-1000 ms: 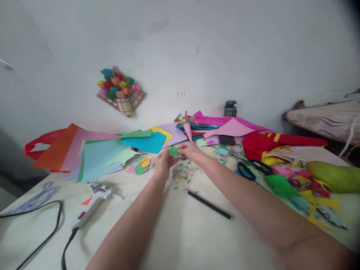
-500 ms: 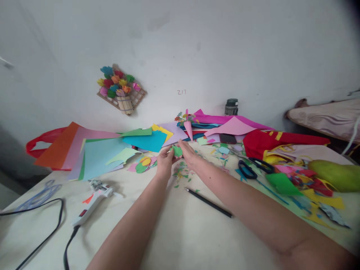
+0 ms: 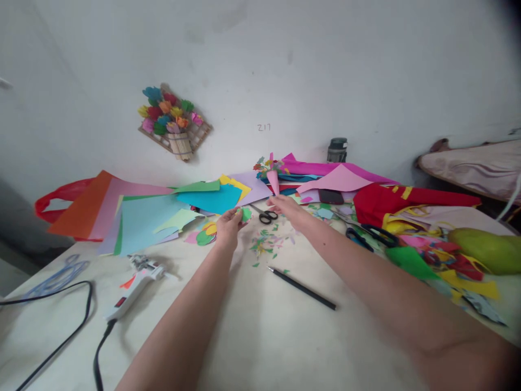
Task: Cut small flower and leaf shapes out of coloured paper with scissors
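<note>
A small green paper cut-out (image 3: 246,214) is pinched between the thumb and fingers of my left hand (image 3: 228,227). My right hand (image 3: 291,209) is empty, with its fingers stretched out over the far part of the table. Just beyond them stands a pink paper cone (image 3: 273,182) with small colourful paper flowers; whether my fingertips touch it I cannot tell. Between my hands lie small black-handled scissors (image 3: 267,216). Tiny paper scraps (image 3: 266,244) are scattered nearer to me. Yellow and green paper rounds (image 3: 204,238) lie beside my left hand.
Coloured paper sheets (image 3: 148,217) spread along the left back. A glue gun (image 3: 136,290) with a black cord lies front left, a black pen (image 3: 301,288) in the middle. Larger scissors (image 3: 378,234), a phone (image 3: 330,196), red cloth (image 3: 374,203) and a green fruit (image 3: 484,250) are on the right.
My hands have moved apart. The left drew left with the green paper, while the right let go and moved right. The small scissors between them have come into view.
</note>
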`<state>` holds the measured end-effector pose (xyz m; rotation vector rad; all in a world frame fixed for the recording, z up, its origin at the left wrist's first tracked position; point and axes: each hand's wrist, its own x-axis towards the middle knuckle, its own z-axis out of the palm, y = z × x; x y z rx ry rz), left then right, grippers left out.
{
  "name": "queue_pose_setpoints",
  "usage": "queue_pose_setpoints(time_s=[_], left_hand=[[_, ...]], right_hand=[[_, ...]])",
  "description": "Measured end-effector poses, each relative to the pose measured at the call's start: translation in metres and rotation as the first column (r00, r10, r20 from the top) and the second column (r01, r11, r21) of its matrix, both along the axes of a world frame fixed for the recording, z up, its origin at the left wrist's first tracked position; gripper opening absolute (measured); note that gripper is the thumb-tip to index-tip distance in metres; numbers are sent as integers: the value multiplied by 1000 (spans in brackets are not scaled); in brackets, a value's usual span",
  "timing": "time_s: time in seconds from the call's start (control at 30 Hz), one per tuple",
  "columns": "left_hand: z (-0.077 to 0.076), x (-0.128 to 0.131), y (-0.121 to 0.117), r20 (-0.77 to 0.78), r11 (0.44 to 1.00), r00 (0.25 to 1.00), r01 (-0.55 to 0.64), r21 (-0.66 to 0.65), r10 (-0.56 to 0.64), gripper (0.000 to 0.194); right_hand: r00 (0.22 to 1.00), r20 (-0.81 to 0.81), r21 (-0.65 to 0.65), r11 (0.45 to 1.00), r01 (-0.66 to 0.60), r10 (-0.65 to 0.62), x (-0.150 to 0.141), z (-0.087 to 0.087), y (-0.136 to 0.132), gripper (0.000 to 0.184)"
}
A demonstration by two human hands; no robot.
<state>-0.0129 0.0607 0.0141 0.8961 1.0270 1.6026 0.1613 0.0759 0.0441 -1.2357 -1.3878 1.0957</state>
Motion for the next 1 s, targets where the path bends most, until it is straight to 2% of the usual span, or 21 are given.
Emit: queue_pose_setpoints(time_s=[0.07, 0.1, 0.17, 0.23, 0.3, 0.33, 0.4, 0.47, 0.53, 0.67, 0.73, 0.9, 0.93, 1.0], left_hand=[[-1, -4, 2, -47, 1000, 999, -22, -11, 21, 31], [-3, -5, 2, -71, 1000, 997, -28, -14, 27, 31], [-7, -8, 4, -118, 999, 992, -41, -22, 38, 31], [-12, -11, 6, -180, 997, 981, -74, -26, 69, 31], [-16, -15, 7, -242, 988, 959, -152, -2, 147, 32], [-17, -17, 8, -250, 984, 953, -178, 5, 173, 32], [-18, -20, 9, -247, 984, 953, -175, 18, 174, 33], [-19, -19, 10, -229, 987, 960, -161, 19, 161, 35], [-19, -16, 10, -209, 990, 968, -138, 9, 137, 34], [-20, -6, 8, -196, 993, 975, -112, -29, 104, 26], [-20, -3, 8, -220, 994, 971, -104, -42, 92, 21], [-23, 0, 11, -405, 993, 909, -116, -13, 101, 11], [-24, 1, 11, -461, 992, 881, -123, 2, 110, 10], [-24, 3, 12, -551, 989, 823, -143, 38, 140, 10]], right_hand=[[969, 230, 64, 992, -112, 95, 3, -6, -7, 28], [925, 344, 98, 973, -207, 162, 1, -9, -13, 30], [790, 558, 153, 904, -399, 255, -9, -16, -24, 34], [613, 727, 112, 828, -550, 309, -21, -23, -35, 43], [461, 824, 67, 750, -658, 330, -31, -27, -45, 51], [411, 852, 56, 723, -689, 325, -34, -29, -48, 54], [348, 882, 28, 703, -711, 316, -34, -32, -53, 55], [314, 894, 3, 696, -718, 320, -29, -33, -54, 53], [314, 891, -9, 705, -709, 327, -19, -32, -53, 50], [373, 858, -36, 767, -641, 352, 10, -25, -43, 47], [373, 875, -36, 812, -583, 308, 24, -20, -39, 42], [319, 945, 73, 900, -429, 75, 45, -3, -44, 31], [315, 946, 57, 918, -392, 75, 45, 1, -48, 27], [301, 937, -37, 907, -420, 178, 43, 7, -59, 28]])
